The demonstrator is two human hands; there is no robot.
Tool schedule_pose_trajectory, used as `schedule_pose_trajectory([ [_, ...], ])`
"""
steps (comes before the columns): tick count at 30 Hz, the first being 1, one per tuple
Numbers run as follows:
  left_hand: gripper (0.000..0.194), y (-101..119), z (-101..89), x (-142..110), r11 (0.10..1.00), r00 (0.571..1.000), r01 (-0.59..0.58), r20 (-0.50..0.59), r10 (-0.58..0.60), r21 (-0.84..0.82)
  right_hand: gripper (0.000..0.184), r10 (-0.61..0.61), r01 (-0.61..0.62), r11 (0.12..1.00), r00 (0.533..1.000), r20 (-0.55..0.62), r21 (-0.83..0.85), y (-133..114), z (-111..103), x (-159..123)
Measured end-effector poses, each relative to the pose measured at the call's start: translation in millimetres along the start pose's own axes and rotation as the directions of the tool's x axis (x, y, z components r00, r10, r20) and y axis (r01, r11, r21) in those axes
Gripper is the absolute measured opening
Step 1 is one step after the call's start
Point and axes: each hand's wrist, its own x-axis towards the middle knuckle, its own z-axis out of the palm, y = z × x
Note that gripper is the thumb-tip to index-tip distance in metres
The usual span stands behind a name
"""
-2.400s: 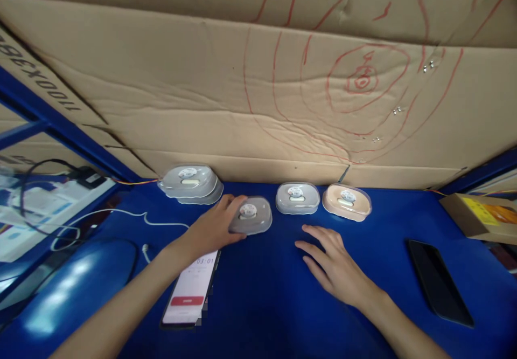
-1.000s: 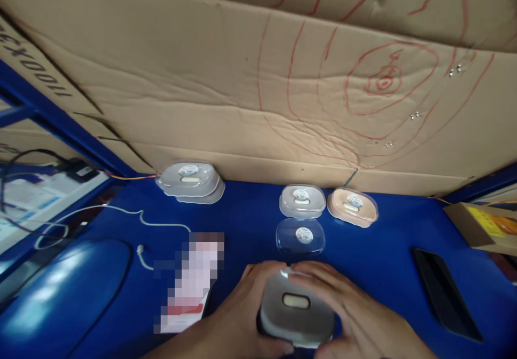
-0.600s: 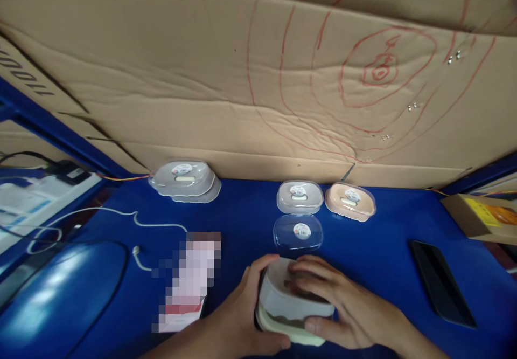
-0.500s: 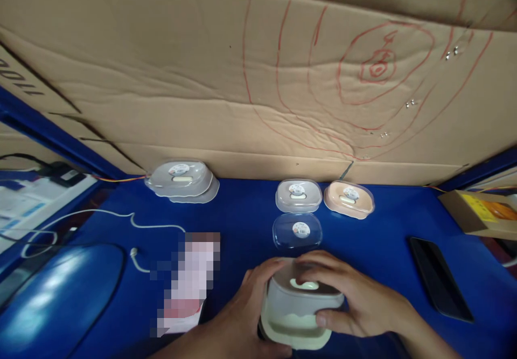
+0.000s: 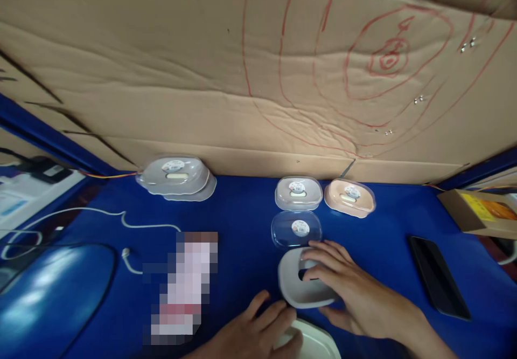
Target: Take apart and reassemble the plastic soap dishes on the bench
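Now the grey cover (image 5: 288, 289) is off the pale green base (image 5: 317, 343); a moment ago the two sat together between my hands. So they are separate pieces, with a strip of blue table (image 5: 238, 224) visible between them. My right hand (image 5: 351, 291) is partly curled around the cover's right side, fingers over the top near its slot, thumb low at the near edge. My left hand (image 5: 260, 332) is half open, fingers bent over the base's left side; I cannot tell whether they grip it or only rest there. The base is cut off by the bottom of the view. Just beyond the cover, the clear lid (image 5: 286, 229) lies unmoved, in front of the grey box (image 5: 299, 200) and beside it the peach box (image 5: 355, 202).
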Motion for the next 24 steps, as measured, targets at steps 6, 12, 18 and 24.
schedule_pose_trajectory([
  [6, 0.028, -2.5, -6.1, 2.2, 0.996, 0.998, -0.056, -0.007, 0.057, 0.072, 0.061, -0.030, 0.032, 0.999, 0.998, 0.053, -0.034, 0.5, 14.2, 0.3],
  [12, 0.028, -6.1, 2.1, 4.7, 0.996, 0.995, -0.074, -0.059, 0.077, 0.052, 0.057, -0.088, 0.077, 0.990, 0.992, -0.092, -0.117, 2.8, 12.5, -2.9],
  [18, 0.030, -10.4, 2.1, 4.0, 1.000, 1.000, -0.006, 0.011, 0.006, 0.023, 0.044, -0.038, 0.001, 0.982, 0.981, -0.191, -0.190, 5.0, 12.3, 3.3],
  [24, 0.039, -10.3, 15.3, -2.8, 0.996, 0.999, 0.021, 0.043, -0.017, -0.084, 0.039, -0.044, -0.014, 0.971, 0.971, -0.235, -0.237, 10.9, 15.6, 5.3],
])
